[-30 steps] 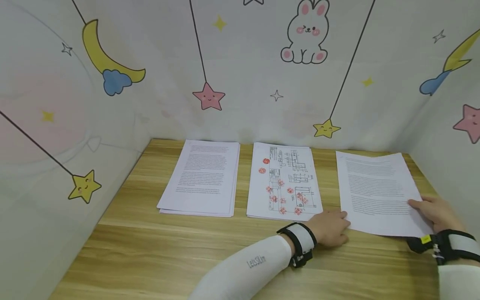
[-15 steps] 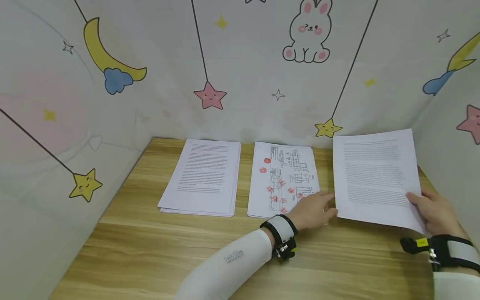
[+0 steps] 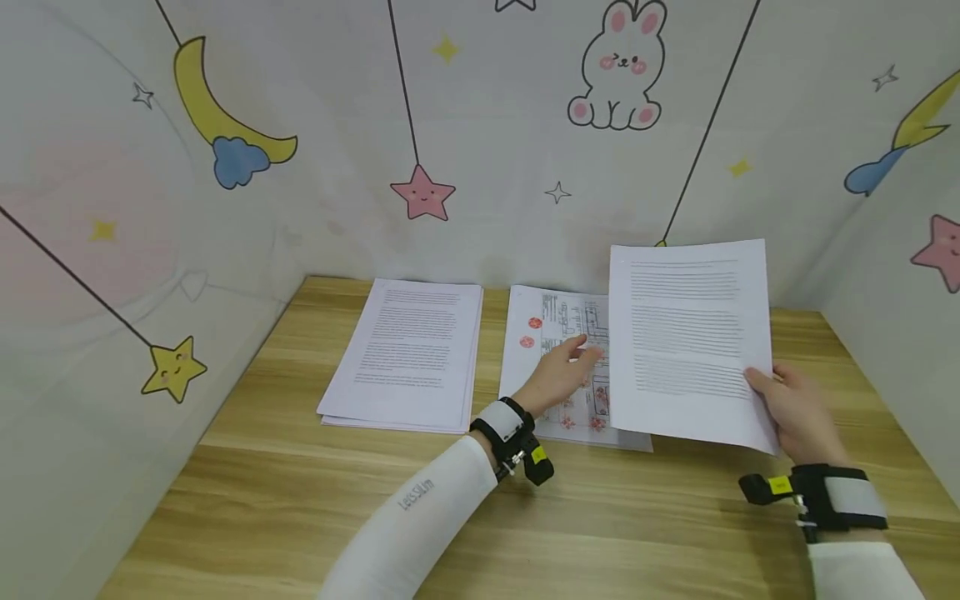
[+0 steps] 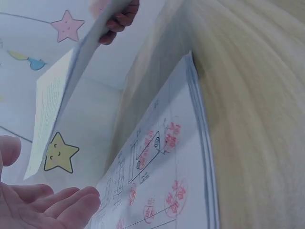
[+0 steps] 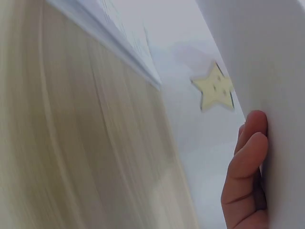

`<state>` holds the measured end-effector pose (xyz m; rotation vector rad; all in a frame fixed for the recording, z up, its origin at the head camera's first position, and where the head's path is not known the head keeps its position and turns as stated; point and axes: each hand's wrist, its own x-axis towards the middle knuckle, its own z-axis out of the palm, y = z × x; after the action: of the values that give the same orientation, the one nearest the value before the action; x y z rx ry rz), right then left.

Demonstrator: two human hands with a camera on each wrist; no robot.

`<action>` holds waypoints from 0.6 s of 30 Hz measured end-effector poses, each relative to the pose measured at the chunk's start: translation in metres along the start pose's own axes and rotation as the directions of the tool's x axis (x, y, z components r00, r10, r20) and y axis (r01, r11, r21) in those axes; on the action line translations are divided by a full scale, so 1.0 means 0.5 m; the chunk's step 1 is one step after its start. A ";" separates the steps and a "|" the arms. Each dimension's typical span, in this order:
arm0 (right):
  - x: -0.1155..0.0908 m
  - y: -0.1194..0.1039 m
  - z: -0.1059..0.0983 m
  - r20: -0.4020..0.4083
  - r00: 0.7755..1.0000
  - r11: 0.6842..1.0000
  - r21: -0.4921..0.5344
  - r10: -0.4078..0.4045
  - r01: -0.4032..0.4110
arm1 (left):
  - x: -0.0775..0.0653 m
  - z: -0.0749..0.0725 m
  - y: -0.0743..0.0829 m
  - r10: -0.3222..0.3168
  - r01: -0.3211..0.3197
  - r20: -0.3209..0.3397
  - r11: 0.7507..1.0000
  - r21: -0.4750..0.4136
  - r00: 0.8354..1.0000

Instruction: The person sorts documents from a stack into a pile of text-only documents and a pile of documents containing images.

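Observation:
My right hand (image 3: 802, 412) pinches the right edge of a printed paper stack (image 3: 686, 350), thumb on the front and fingers behind it. The sheets are raised off the table and tilted up, overlapping the right part of the middle stack in the head view. In the right wrist view the curled fingers (image 5: 245, 176) press on the back of the paper. My left hand (image 3: 558, 375) hovers over the middle stack of drawings (image 3: 525, 375) with red stamps, its fingers loosely extended and holding nothing. The left wrist view shows its palm (image 4: 47, 205) beside the stamped sheets (image 4: 190, 191).
A stack of text pages (image 3: 405, 358) lies at the left of the wooden table (image 3: 285, 500). Behind and beside the table stand white walls (image 3: 510, 150) with cartoon stars, a moon and a rabbit.
The right hand has lifted the printed stack off the table and carried it left toward the middle stack. The left hand has left that stack's edge and moved left over the drawings.

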<state>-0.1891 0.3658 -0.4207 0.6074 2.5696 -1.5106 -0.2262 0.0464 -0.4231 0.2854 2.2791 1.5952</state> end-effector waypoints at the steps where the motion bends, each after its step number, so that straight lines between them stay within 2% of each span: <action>1: -0.003 -0.007 0.012 0.008 1.000 1.000 0.003 -0.012 0.012 | 0.002 -0.007 -0.003 -0.017 0.017 -0.002 0.999 -0.051 1.000; 4: -0.014 -0.030 0.049 0.026 0.999 0.999 0.013 -0.046 0.046 | 0.008 -0.030 -0.014 -0.068 0.062 -0.019 0.972 -0.226 0.998; 6: -0.019 -0.045 0.073 0.038 0.997 0.997 0.029 -0.066 0.065 | 0.012 -0.045 -0.022 -0.093 0.078 -0.036 0.949 -0.304 0.995; 8: -0.022 -0.061 0.096 0.046 0.996 0.996 0.044 -0.082 0.080 | 0.014 -0.058 -0.030 -0.114 0.089 -0.054 0.937 -0.336 0.992; 13: -0.028 -0.097 0.152 0.062 0.992 0.991 0.078 -0.111 0.106 | 0.010 -0.082 -0.049 -0.134 0.102 -0.068 0.933 -0.345 0.989; 18: -0.037 -0.122 0.202 0.074 0.990 0.988 0.101 -0.122 0.114 | -0.001 -0.101 -0.063 -0.130 0.093 -0.053 0.889 -0.449 0.990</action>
<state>-0.2074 0.2479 -0.4163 0.4019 2.5257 -1.6677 -0.2444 -0.0085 -0.4369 -0.0303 1.8656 2.0344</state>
